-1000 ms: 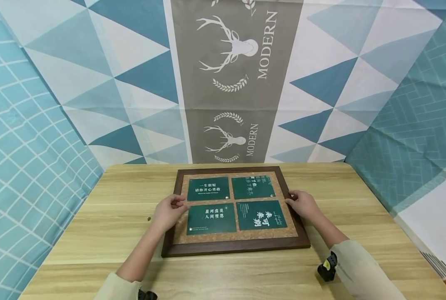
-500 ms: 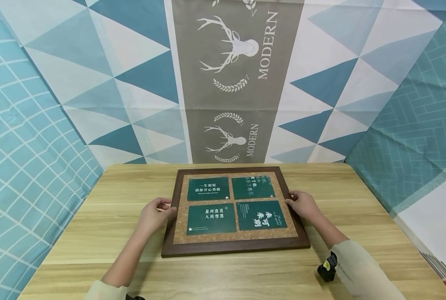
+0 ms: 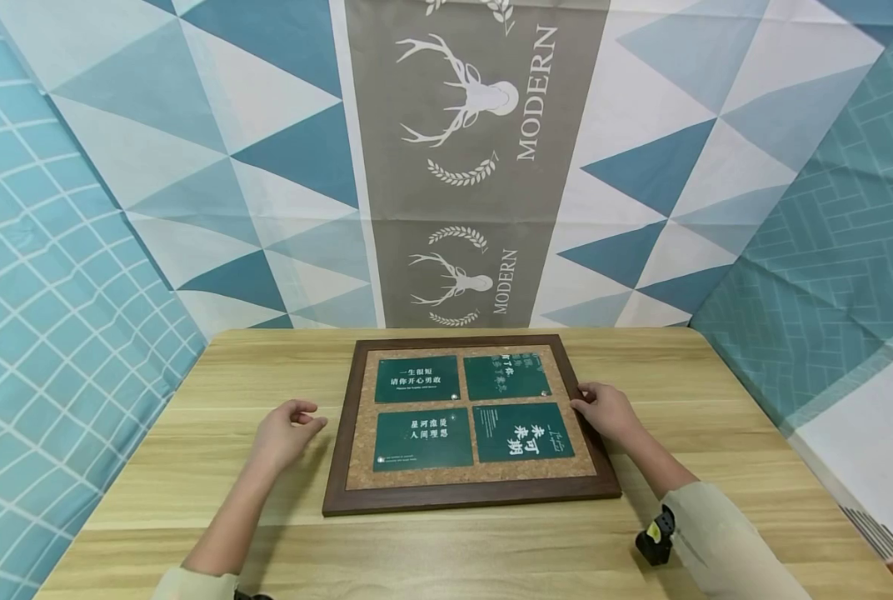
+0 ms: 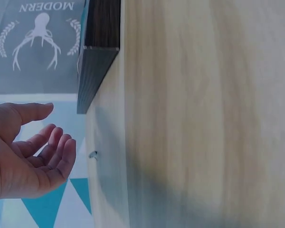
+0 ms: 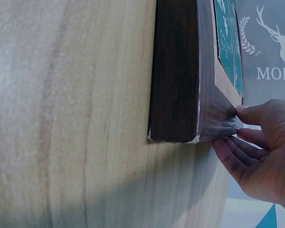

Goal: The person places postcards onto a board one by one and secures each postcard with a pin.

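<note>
A cork board (image 3: 424, 477) in a dark brown wooden frame lies flat on the table, with several green cards printed in white lettering fixed to it, among them a lower-left card (image 3: 422, 450). Along the board's right edge my right hand (image 3: 607, 412) grips the frame; its thumb is on top and its fingers are at the outer side, as the right wrist view (image 5: 270, 147) shows. My left hand (image 3: 285, 437) hovers left of the frame, apart from it, fingers loosely bent and holding nothing. Below it in the left wrist view is a tiny shiny object (image 4: 93, 154), too small to identify.
The wood-grain table (image 3: 446, 550) extends around the board on all sides. Behind it hangs a patterned cloth (image 3: 461, 167) with deer heads and triangles. Blue tiled-pattern cloth (image 3: 64, 275) borders the left side.
My left hand has moved left, from the cards at the board's left side, past the frame's edge and out over the table. The right hand and the board have stayed put.
</note>
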The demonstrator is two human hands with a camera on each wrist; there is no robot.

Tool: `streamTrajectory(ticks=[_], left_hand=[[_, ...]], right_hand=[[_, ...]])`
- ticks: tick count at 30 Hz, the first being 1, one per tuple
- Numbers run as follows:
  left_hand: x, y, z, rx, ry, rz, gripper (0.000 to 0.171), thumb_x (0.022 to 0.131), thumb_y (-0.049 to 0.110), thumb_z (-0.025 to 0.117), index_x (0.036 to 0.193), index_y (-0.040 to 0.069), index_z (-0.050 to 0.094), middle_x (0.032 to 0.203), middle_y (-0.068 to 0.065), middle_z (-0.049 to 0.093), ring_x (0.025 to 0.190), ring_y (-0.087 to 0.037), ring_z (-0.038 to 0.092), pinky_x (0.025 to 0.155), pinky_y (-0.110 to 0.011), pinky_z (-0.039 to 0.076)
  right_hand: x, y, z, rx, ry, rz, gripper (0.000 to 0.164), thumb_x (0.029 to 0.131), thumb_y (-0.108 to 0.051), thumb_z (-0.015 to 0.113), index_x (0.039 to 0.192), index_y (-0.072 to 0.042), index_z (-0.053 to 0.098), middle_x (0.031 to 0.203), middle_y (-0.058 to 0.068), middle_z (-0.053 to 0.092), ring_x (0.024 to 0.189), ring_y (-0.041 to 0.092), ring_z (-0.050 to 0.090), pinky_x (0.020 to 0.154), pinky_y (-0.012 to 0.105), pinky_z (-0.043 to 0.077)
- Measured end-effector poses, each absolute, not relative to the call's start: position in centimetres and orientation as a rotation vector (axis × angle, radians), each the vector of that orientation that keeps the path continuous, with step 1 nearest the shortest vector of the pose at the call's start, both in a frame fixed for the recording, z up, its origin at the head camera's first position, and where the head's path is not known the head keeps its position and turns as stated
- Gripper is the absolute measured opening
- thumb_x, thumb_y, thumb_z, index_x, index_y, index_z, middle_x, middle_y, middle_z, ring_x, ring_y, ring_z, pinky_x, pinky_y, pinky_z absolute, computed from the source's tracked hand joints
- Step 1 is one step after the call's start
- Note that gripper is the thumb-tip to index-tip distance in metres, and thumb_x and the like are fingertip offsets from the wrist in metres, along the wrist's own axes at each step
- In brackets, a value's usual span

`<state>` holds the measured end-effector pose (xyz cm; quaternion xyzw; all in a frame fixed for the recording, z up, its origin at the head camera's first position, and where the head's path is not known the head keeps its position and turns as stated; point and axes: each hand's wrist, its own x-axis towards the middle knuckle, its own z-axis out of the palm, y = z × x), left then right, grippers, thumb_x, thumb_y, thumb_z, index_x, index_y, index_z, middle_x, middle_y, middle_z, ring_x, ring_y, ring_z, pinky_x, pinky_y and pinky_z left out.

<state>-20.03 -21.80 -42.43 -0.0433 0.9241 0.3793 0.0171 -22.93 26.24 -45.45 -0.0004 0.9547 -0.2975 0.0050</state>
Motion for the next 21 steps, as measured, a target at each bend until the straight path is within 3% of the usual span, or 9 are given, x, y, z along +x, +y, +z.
streamTrajectory(ticks=[21], left_hand=[[-20.0,-23.9,-43.2,-0.189,2.846,0.994,0.041,0.09,0.019,0.057,0.117,-0.011,0.052,0.102,-0.025,0.059,0.087,-0.03,0.059,0.069,-0.037,0.048]], right_hand=[[-23.0,26.4,-45.8,-0.004,2.992,-0.951,0.045,0.093,-0.016,0.058,0.129,0.01,0.049,0.109,0.027,0.061,0.086,0.029,0.062,0.064,0.035,0.051]])
